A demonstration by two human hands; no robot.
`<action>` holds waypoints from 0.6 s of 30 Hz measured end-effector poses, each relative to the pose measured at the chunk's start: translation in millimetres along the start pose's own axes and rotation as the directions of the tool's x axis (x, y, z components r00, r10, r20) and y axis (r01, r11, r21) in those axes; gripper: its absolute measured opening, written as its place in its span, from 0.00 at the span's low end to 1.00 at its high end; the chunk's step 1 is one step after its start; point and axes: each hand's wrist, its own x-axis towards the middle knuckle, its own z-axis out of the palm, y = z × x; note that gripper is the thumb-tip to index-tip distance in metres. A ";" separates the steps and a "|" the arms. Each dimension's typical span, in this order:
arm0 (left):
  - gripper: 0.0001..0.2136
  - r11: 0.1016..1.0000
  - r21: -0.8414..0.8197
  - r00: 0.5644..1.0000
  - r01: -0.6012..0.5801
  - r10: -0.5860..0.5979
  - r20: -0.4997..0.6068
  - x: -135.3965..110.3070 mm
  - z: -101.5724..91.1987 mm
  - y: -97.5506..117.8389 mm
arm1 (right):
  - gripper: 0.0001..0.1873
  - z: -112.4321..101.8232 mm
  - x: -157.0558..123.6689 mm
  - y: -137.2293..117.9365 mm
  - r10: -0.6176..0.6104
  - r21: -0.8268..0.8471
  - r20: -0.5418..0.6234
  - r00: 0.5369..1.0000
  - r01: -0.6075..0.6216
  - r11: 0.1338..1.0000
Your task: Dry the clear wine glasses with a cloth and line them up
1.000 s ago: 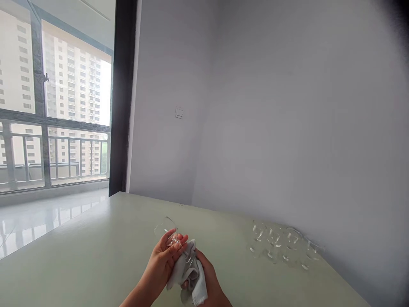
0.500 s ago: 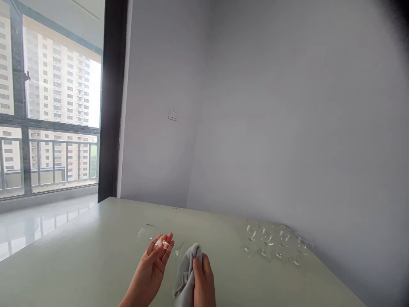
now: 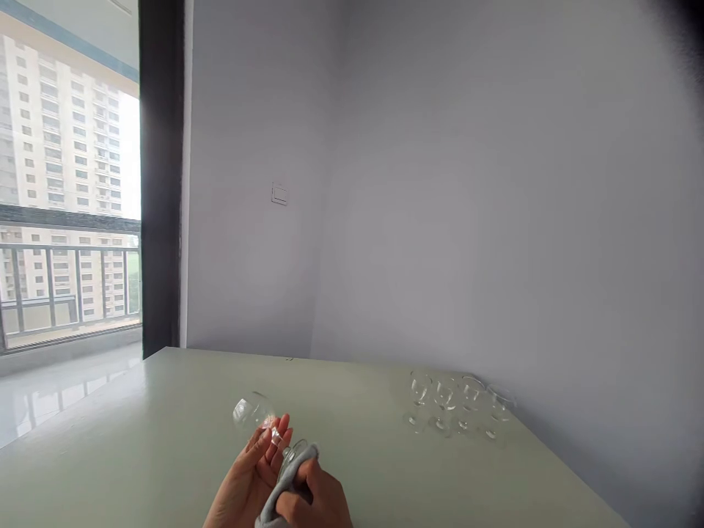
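A clear wine glass (image 3: 251, 412) lies tilted in my left hand (image 3: 254, 469), its bowl pointing up and to the left. My left fingers are closed around the stem and the bottom of the bowl. My right hand (image 3: 316, 495) grips a grey cloth (image 3: 286, 480), which is folded against the foot of the glass at the stem's lower right end. Part of the foot is covered by the cloth. Both hands are close together above the near part of the table.
Several clear wine glasses (image 3: 444, 396) stand upright in a row on the pale green table (image 3: 363, 418), toward its right side by the grey wall (image 3: 467, 220). A light switch (image 3: 279, 194) is on the wall. A window with a railing lies beyond the dark frame at left.
My right hand has brought the cloth left and onto the foot of the glass; before, the cloth was apart from it. The view has turned slightly right.
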 end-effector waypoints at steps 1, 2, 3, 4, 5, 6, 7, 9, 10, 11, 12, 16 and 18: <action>0.09 1.000 0.005 1.000 -0.014 0.014 0.010 0.9 -1.3 -0.2 | 0.05 -1.4 -1.1 7.4 0.060 -0.037 0.037 0.997 -0.059 0.998; 0.08 0.999 0.023 0.999 -0.036 0.035 0.024 2.0 -2.8 0.0 | 0.05 -2.5 -2.0 15.0 0.085 -0.088 0.071 0.994 -0.079 0.993; 0.08 0.997 0.054 0.998 -0.060 0.058 0.040 3.0 -4.3 0.5 | 0.04 -3.4 -2.7 22.5 0.077 -0.162 0.110 0.991 -0.058 0.985; 0.08 0.992 0.090 0.995 -0.083 0.078 0.058 4.0 -5.8 1.3 | 0.02 -4.5 -3.1 29.3 0.039 -0.240 0.153 0.988 -0.001 0.971; 0.10 0.986 0.126 0.992 -0.109 0.100 0.074 4.9 -6.8 2.4 | 0.01 -6.3 -3.1 34.7 -0.017 -0.309 0.190 0.982 0.076 0.948; 0.12 0.978 0.164 0.990 -0.128 0.116 0.086 5.7 -7.3 3.5 | 0.03 -9.3 -2.4 38.1 -0.063 -0.361 0.235 0.970 0.147 0.921; 0.14 0.967 0.205 0.987 -0.150 0.134 0.089 6.1 -7.1 4.4 | 0.05 -13.7 -1.0 39.0 -0.085 -0.388 0.286 0.954 0.197 0.900; 0.20 0.931 0.314 0.982 -0.185 0.165 0.090 5.1 -4.3 4.4 | 0.08 -26.8 3.8 32.2 -0.046 -0.391 0.290 0.956 0.162 0.906; 0.22 0.905 0.376 0.980 -0.200 0.176 0.096 3.4 -1.9 2.9 | 0.09 -34.7 7.1 25.0 0.003 -0.376 0.235 0.972 0.089 0.922; 0.24 0.876 0.432 0.977 -0.215 0.185 0.111 0.7 0.9 0.1 | 0.09 -42.5 10.7 16.1 0.059 -0.353 0.160 0.985 0.001 0.935; 0.25 0.850 0.474 0.973 -0.232 0.193 0.130 -2.6 3.9 -3.8 | 0.07 -49.5 14.4 6.5 0.115 -0.319 0.086 0.990 -0.082 0.944; 0.27 0.788 0.533 0.951 -0.308 0.252 0.178 -16.2 11.6 -26.0 | 0.12 -57.9 25.2 -23.3 0.220 -0.250 0.081 0.972 -0.194 0.949; 0.28 0.763 0.566 0.950 -0.312 0.258 0.176 -19.4 11.1 -35.7 | 0.09 -51.0 26.1 -28.4 0.232 -0.258 0.157 0.960 -0.187 0.948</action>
